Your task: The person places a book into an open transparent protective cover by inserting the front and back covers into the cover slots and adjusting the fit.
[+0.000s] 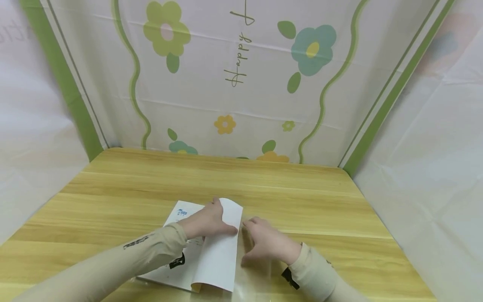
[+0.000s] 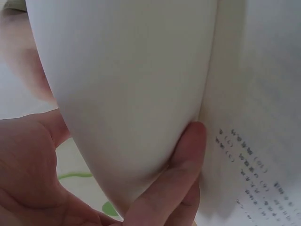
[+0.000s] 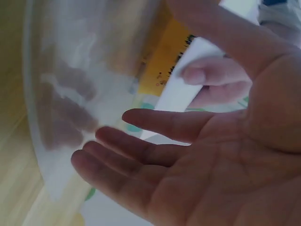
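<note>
A book lies on the table, its printed page [image 1: 174, 270] with a small blue logo facing up. Along its right side, a cover [image 1: 219, 262] curves upward, white inside; its orange outer face [image 3: 162, 54] shows in the right wrist view. My left hand [image 1: 207, 220] reaches across the page and pinches this cover between thumb and fingers. A clear plastic sheet [image 3: 101, 33] stands curved beside the cover, the lower part of it on the table. Close to that sheet is my right hand [image 1: 269, 242], fingers extended and slightly bent, nothing in its grasp.
The wood-grain table [image 1: 302, 197] reaches back to a white cloth [image 1: 241, 100] printed with flowers. Pale cloth sides [image 1: 434, 167] stand at left and right. Both forearms wear beige sleeves [image 1: 124, 262] with dark straps near the wrists.
</note>
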`<action>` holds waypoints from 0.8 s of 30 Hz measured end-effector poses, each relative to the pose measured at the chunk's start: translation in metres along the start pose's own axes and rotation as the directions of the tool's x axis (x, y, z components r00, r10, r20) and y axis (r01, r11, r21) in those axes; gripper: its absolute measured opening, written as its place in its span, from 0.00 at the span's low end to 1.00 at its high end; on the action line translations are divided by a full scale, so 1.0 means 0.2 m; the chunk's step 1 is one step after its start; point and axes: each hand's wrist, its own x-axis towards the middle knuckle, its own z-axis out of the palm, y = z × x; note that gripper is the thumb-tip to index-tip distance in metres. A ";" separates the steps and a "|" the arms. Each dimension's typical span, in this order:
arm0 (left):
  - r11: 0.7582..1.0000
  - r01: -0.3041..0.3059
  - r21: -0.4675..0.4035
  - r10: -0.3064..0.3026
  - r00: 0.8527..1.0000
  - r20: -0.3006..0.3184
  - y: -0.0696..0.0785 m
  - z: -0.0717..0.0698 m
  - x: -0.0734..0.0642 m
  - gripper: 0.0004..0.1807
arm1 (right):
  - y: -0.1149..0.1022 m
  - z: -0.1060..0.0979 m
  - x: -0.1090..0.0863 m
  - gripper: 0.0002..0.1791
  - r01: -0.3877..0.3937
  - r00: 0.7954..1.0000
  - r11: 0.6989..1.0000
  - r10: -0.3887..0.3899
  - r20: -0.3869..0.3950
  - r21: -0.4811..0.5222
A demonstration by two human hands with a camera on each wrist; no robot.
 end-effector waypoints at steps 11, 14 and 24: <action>1.000 -0.004 -0.005 0.004 1.000 -0.013 -0.04 -0.02 -0.01 0.63 | -0.03 0.08 -0.04 0.71 -0.066 0.993 0.990 0.078 0.090 -0.127; 1.000 0.010 -0.027 -0.010 1.000 -0.009 -0.04 -0.03 0.00 0.64 | -0.04 0.08 -0.04 0.72 -0.079 0.992 0.987 0.091 0.081 -0.143; 0.996 0.044 -0.074 -0.042 0.999 0.034 -0.08 -0.04 0.01 0.65 | -0.02 0.06 -0.03 0.70 -0.077 0.994 0.979 0.090 0.064 -0.190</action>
